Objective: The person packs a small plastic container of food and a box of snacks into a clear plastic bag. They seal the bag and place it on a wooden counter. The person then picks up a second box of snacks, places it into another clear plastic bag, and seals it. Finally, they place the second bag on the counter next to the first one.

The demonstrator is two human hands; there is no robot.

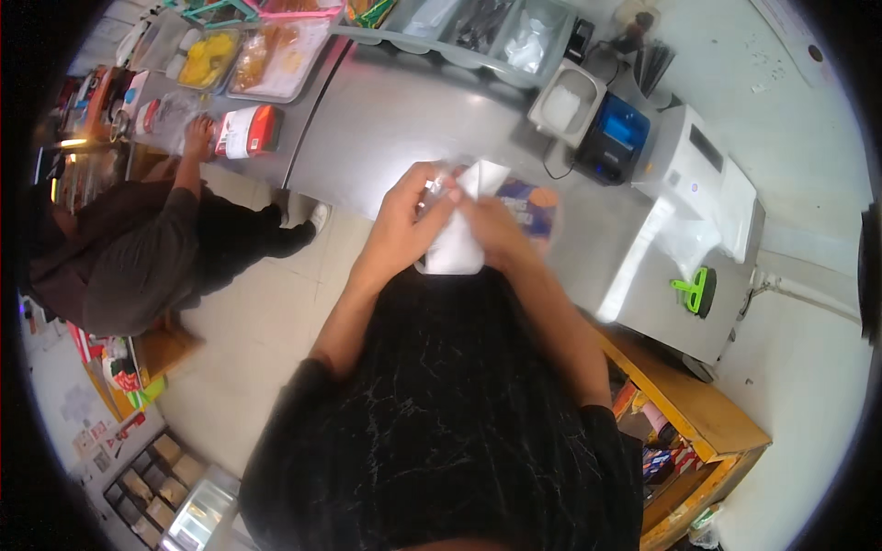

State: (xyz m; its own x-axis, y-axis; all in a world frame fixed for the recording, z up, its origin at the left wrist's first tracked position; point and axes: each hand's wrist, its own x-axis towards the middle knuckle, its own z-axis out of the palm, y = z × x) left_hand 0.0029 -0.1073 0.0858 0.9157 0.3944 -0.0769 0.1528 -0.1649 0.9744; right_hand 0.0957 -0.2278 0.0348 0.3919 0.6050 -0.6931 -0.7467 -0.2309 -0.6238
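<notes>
Centrally, a white paper bag [457, 241] is pinched between both hands above the steel counter [386, 129]: left hand [404, 220] closed on its upper left edge, right hand [496, 230] on its right side. Long axis upright. A blue-orange pack [531, 204] lies just behind.

The left hand [404, 220] and the right hand [491, 230] covered much of the white paper wrap [457, 243], so what was inside it could not be told. The blue and orange package [531, 207] behind was half hidden and blurred. The co-worker [129, 248] at the counter [395, 119] was partly cut by the dark rim.
</notes>
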